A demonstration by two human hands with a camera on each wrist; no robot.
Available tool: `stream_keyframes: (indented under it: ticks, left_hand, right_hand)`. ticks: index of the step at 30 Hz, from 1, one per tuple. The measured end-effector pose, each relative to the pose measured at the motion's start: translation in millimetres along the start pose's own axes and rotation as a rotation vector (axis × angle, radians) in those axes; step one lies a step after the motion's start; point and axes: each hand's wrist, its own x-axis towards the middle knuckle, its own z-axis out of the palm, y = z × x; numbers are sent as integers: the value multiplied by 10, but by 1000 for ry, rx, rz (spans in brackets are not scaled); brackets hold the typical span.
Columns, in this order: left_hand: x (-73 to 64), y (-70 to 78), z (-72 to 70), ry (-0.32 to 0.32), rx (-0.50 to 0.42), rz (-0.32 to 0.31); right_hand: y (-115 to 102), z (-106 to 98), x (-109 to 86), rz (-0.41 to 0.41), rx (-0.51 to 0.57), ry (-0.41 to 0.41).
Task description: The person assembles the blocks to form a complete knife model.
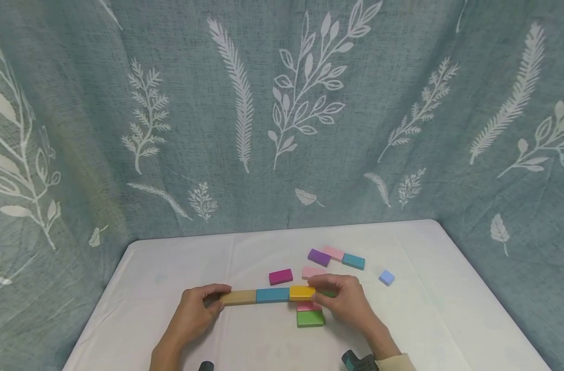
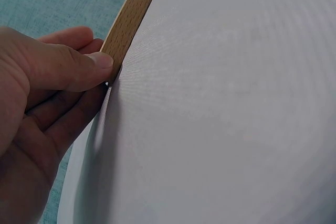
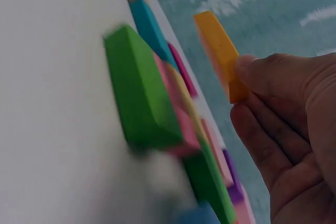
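Note:
My left hand pinches the near end of a tan wooden block between thumb and fingers; the left wrist view shows its grain. A teal block lies end to end with the tan one. In my right hand, thumb and fingertips pinch a yellow block. The right wrist view shows this yellow block lifted clear of the table, above a row where a paler yellow block lies between the teal block and a dark green block.
Just in front of the row are a pink block and a light green block. Behind it lie magenta, pale pink, purple and teal blocks. A small blue block sits to the right.

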Motion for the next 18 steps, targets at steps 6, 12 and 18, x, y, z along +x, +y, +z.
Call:
stream_keyframes:
  ticks: [6, 12, 18]
  left_hand:
    - [-3, -5, 19, 3, 4, 1]
    - [4, -15, 24, 6, 8, 7]
    - [-6, -10, 19, 6, 3, -4]
  right_hand:
    - [-53, 232, 43, -17, -28, -80]
    - [-121, 357, 65, -106, -142, -125]
    - [-148, 413, 81, -143, -237, -158]
